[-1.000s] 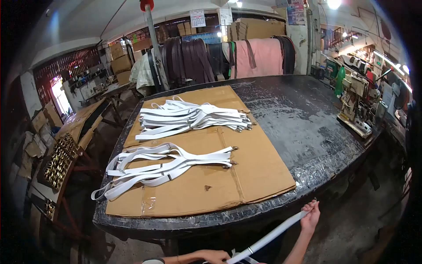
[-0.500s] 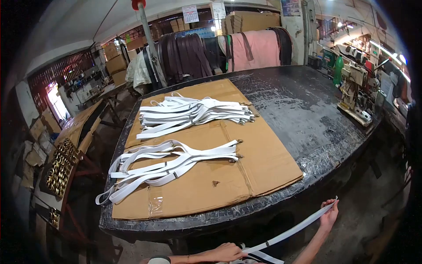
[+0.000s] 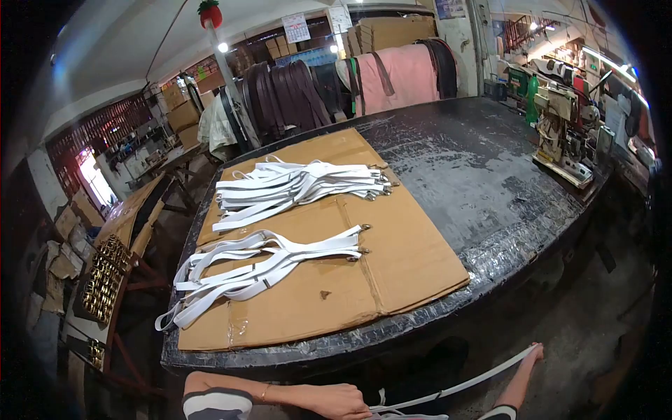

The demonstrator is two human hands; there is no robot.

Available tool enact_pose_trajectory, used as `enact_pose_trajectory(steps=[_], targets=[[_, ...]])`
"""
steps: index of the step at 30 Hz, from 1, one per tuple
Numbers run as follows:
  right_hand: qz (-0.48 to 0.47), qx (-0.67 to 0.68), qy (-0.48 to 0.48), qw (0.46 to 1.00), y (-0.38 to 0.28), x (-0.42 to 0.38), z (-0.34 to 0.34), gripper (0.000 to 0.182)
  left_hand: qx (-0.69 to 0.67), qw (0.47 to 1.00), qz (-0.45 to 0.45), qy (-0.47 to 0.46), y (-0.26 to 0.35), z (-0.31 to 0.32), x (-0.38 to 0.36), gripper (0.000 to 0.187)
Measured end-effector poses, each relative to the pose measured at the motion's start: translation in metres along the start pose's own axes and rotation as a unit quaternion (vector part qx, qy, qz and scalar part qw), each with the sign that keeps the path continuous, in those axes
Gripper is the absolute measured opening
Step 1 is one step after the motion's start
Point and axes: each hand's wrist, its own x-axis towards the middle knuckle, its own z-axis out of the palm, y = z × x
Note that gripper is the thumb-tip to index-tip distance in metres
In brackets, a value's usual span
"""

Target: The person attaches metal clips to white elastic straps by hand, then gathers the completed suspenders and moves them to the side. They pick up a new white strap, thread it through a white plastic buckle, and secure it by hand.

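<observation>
**White strap stretched between two hands, below the table edge**

Left hand (image 3: 341, 401): one, at the bottom of the view, below the table's near edge; fingers curled shut around the near end of a white strap (image 3: 462, 384), with loose white strap ends bunched just beside it. A thin bracelet shows on the forearm; a striped sleeve sits at the elbow.

Right hand (image 3: 535, 352): one, out to the right and low, fingertips pinching the far end of the same strap. The arm is stretched out.

White strap: one, pulled taut in a straight line between the two hands, rising from lower left to upper right, in the air in front of the table and clear of it.

Table (image 3: 490, 182): one, large, dark and worn, its near rim wrapped in scuffed, shiny tape.

Cardboard sheet (image 3: 413, 259): one flattened box, lying on the left half of the table, seams and a strip of clear tape visible.

Near bundle of white suspenders (image 3: 259, 269): one, on the cardboard, metal clips pointing right, looped ends hanging over the left edge. The count of straps within cannot be told.

Far bundle of white suspenders (image 3: 294, 185): one, thicker, further back on the cardboard, clips also to the right; well apart from the near bundle.

Sewing machine (image 3: 563, 143): one, at the table's right end.

Hanging dark belts (image 3: 287, 94): many, on a rail behind the table, beside one pink cloth (image 3: 409, 73).

Brass buckles (image 3: 105, 280): many, in rows on a board at the left.
</observation>
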Motion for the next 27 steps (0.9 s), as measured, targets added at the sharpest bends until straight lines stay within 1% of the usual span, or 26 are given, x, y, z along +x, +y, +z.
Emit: enact_pose_trajectory(steps=[1, 2, 4, 5, 7, 8, 9, 10, 11, 12, 13, 14, 15, 16, 17, 19, 20, 21, 22, 23, 24, 25, 26, 27], targets=[[-0.037, -0.011, 0.031, 0.999, -0.003, -0.001, -0.001, 0.027, 0.015, 1.000, 0.009, -0.023, -0.007, 0.005, 0.005, 0.028], [-0.074, -0.024, 0.064, 0.995, -0.003, -0.001, -0.002, 0.027, -0.079, 0.996, 0.047, 0.014, -0.018, 0.008, 0.011, 0.044], [0.051, -0.097, 0.040, 0.993, -0.016, 0.036, 0.003, 0.032, -0.092, 0.995, 0.031, 0.002, -0.019, 0.007, 0.011, 0.044], [0.113, -0.138, 0.028, 0.984, -0.016, 0.049, -0.001, 0.035, -0.111, 0.994, 0.017, -0.010, -0.015, 0.007, 0.012, 0.044], [0.100, -0.142, 0.011, 0.985, -0.024, 0.057, 0.008, 0.038, -0.113, 0.993, 0.025, -0.002, -0.025, 0.013, 0.019, 0.044], [0.105, -0.184, 0.038, 0.976, -0.026, 0.062, 0.014, 0.037, -0.119, 0.992, 0.035, 0.003, -0.026, 0.020, 0.023, 0.044], [0.110, -0.224, 0.068, 0.966, -0.022, 0.068, 0.012, 0.036, -0.150, 0.988, 0.024, -0.002, -0.022, 0.018, 0.028, 0.044], [0.124, -0.208, 0.028, 0.970, -0.002, 0.075, 0.013, 0.035, -0.150, 0.988, 0.029, 0.005, -0.024, 0.021, 0.032, 0.045], [0.135, -0.188, -0.016, 0.973, -0.010, 0.061, 0.025, 0.034, -0.145, 0.989, 0.035, 0.016, -0.028, 0.023, 0.036, 0.045], [0.145, -0.213, -0.089, 0.962, -0.016, 0.042, 0.034, 0.029, -0.138, 0.989, 0.037, 0.021, -0.034, 0.024, 0.041, 0.045], [0.137, -0.084, -0.155, 0.975, -0.028, 0.000, 0.052, 0.026, -0.159, 0.987, 0.011, 0.038, -0.039, 0.026, 0.045, 0.047], [0.126, -0.106, -0.202, 0.966, -0.027, -0.033, 0.068, 0.022, -0.180, 0.982, -0.015, 0.056, -0.044, 0.028, 0.051, 0.048], [0.136, -0.066, -0.275, 0.949, -0.033, -0.069, 0.077, 0.023, -0.178, 0.982, -0.013, 0.061, -0.048, 0.032, 0.058, 0.048], [0.122, -0.101, -0.327, 0.932, -0.060, -0.117, 0.082, 0.027, -0.211, 0.974, -0.031, 0.072, -0.052, 0.035, 0.068, 0.048], [0.115, -0.087, -0.366, 0.919, -0.085, -0.154, 0.083, 0.035, -0.244, 0.965, -0.048, 0.080, -0.055, 0.039, 0.076, 0.049], [0.032, -0.154, -0.463, 0.872, -0.074, -0.162, 0.069, 0.041, -0.335, 0.930, -0.095, 0.114, -0.059, 0.054, 0.093, 0.051], [0.084, -0.187, -0.423, 0.883, -0.106, -0.193, 0.065, 0.043, -0.411, 0.892, -0.132, 0.136, -0.063, 0.063, 0.102, 0.050], [0.136, -0.219, -0.382, 0.888, -0.140, -0.225, 0.059, 0.048, -0.526, 0.822, -0.152, 0.157, -0.043, 0.056, 0.103, 0.046], [0.099, -0.256, -0.363, 0.890, -0.135, -0.226, 0.046, 0.059, -0.554, 0.800, -0.148, 0.175, -0.037, 0.057, 0.106, 0.045], [0.044, -0.270, -0.315, 0.909, -0.150, -0.242, 0.038, 0.049, -0.579, 0.779, -0.143, 0.195, -0.037, 0.059, 0.109, 0.044], [0.044, -0.234, -0.364, 0.901, -0.155, -0.238, 0.020, 0.035, -0.627, 0.742, -0.099, 0.214, -0.043, 0.068, 0.115, 0.043], [0.074, -0.211, -0.378, 0.899, -0.183, -0.255, 0.009, 0.035, -0.674, 0.700, -0.057, 0.229, -0.047, 0.078, 0.117, 0.042], [0.090, -0.157, -0.443, 0.878, -0.213, -0.278, -0.002, 0.030, -0.698, 0.673, -0.075, 0.232, -0.039, 0.071, 0.113, 0.039], [0.114, -0.126, -0.534, 0.828, -0.239, -0.294, -0.014, 0.032, -0.705, 0.662, -0.061, 0.246, -0.044, 0.079, 0.116, 0.035]])
